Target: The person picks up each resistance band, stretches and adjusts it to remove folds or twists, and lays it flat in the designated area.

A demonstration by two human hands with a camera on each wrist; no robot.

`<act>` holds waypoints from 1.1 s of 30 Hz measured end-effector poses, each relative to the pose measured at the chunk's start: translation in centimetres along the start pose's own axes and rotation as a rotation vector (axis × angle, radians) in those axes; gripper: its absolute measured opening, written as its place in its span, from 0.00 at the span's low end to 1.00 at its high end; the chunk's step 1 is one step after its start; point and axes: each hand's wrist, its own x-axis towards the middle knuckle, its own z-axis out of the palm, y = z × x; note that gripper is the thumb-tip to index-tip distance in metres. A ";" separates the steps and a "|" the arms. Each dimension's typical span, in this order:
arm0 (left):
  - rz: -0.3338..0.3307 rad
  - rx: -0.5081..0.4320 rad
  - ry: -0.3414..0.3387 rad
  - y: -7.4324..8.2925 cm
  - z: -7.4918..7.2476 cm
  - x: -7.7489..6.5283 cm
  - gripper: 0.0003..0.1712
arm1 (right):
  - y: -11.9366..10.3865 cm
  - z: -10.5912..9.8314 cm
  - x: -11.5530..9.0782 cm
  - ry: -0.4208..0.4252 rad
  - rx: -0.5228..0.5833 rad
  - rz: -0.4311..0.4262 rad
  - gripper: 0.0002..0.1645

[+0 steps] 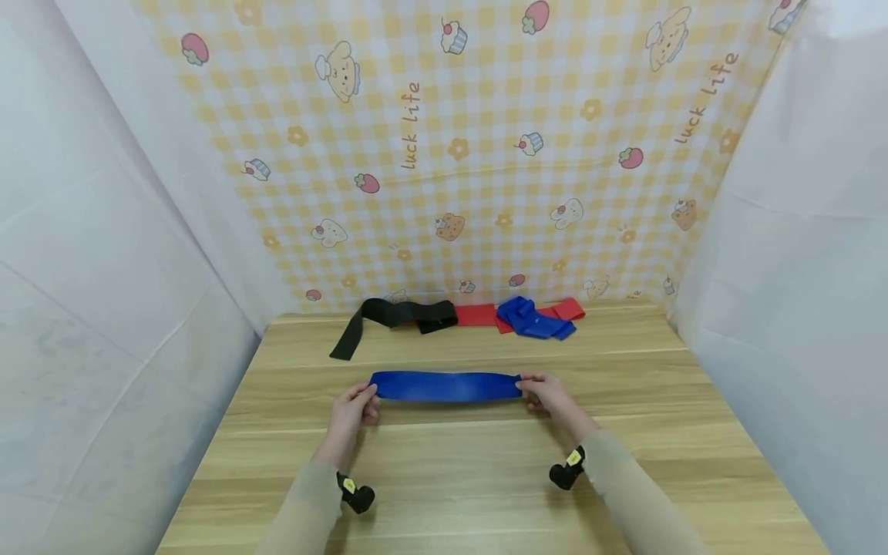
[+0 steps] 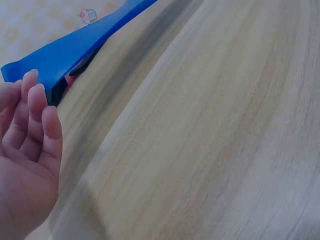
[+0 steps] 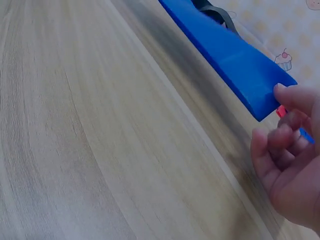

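A flat blue band (image 1: 447,386), with a smooth rubbery sheen, is stretched nearly straight between my two hands above the table. At its left end, my left hand (image 1: 352,408) pinches it between thumb and fingers. My right hand (image 1: 551,397) pinches the other end, thumb on the near face. In the left wrist view the band (image 2: 65,50) runs up and away from the left hand (image 2: 30,165), whose other fingers are curled loosely. The right wrist view shows the right thumb pressing on the band's corner, with the remaining fingers of that hand (image 3: 295,155) bent below it.
Along the back of the wooden table (image 1: 444,478) lie a black band (image 1: 398,312), a red band (image 1: 475,314) and another, crumpled blue band (image 1: 530,317), overlapping one another. A patterned yellow check cloth (image 1: 451,193) hangs behind. White sheets (image 1: 104,308) enclose both sides.
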 end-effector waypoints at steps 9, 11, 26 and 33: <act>0.095 -0.171 -0.092 -0.3 -0.7 -0.8 0.04 | 0.3 -0.3 0.0 -0.066 0.082 -0.036 0.16; 0.093 -0.181 -0.097 -0.5 -0.8 -0.8 0.02 | 0.5 -0.3 0.0 -0.070 0.088 -0.039 0.15; 0.006 0.000 -0.007 -0.1 -0.8 -0.7 0.12 | 0.6 -0.7 -0.6 -0.078 0.030 -0.103 0.18; 0.041 0.131 -0.031 -0.5 -1.0 -0.7 0.12 | 0.7 -0.7 -0.5 -0.051 -0.006 -0.114 0.17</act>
